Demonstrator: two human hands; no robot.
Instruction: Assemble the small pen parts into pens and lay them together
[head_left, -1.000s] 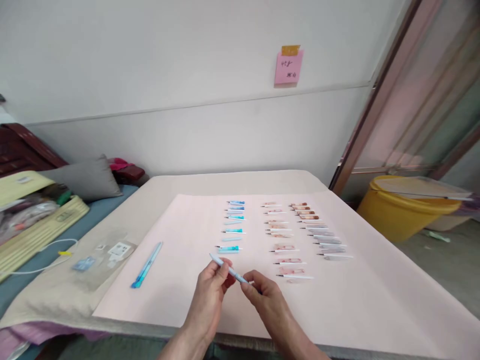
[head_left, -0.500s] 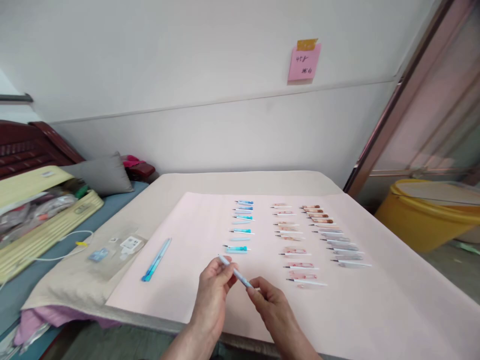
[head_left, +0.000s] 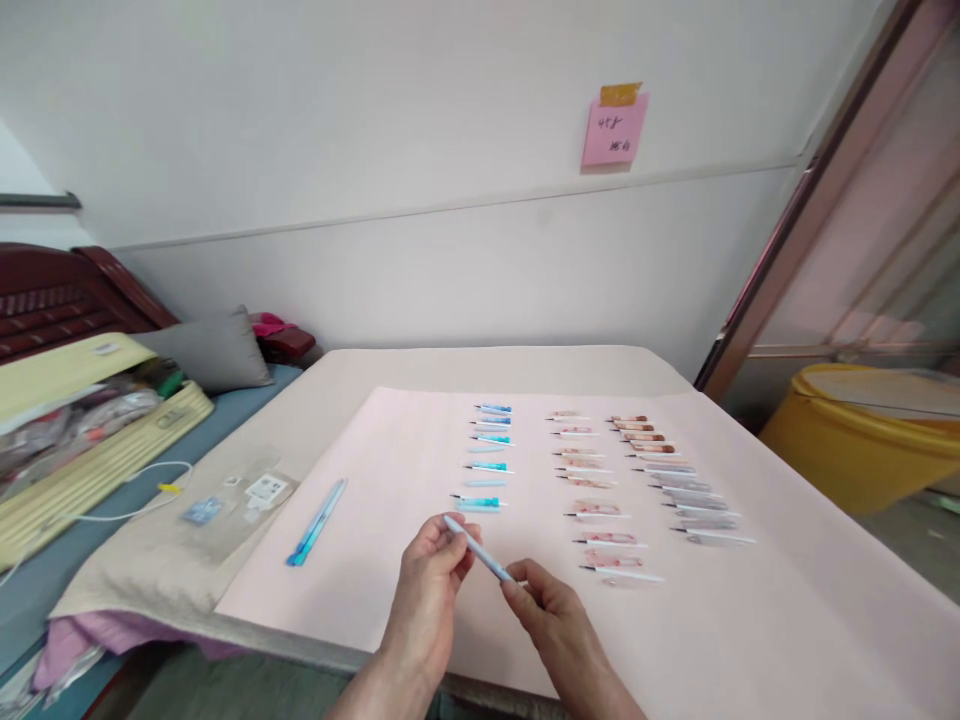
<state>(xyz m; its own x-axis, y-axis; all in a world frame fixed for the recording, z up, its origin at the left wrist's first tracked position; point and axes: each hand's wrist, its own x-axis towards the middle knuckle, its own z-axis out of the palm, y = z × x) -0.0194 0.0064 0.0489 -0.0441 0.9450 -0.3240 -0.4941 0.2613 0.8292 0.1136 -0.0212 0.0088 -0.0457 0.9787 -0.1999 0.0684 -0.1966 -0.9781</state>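
Both hands are gripping one slim pale-blue plastic pen (head_left: 477, 548) above the near edge of the pink paper sheet (head_left: 390, 450), left hand (head_left: 433, 578) pinching its far end, right hand (head_left: 546, 610) pinching its near end.

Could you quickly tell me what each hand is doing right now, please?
Left hand: closed on the pale blue pen.
Right hand: pinching the same pen.

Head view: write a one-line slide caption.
Left hand and right hand hold a pale pen over pink paper, near rows of pen parts.
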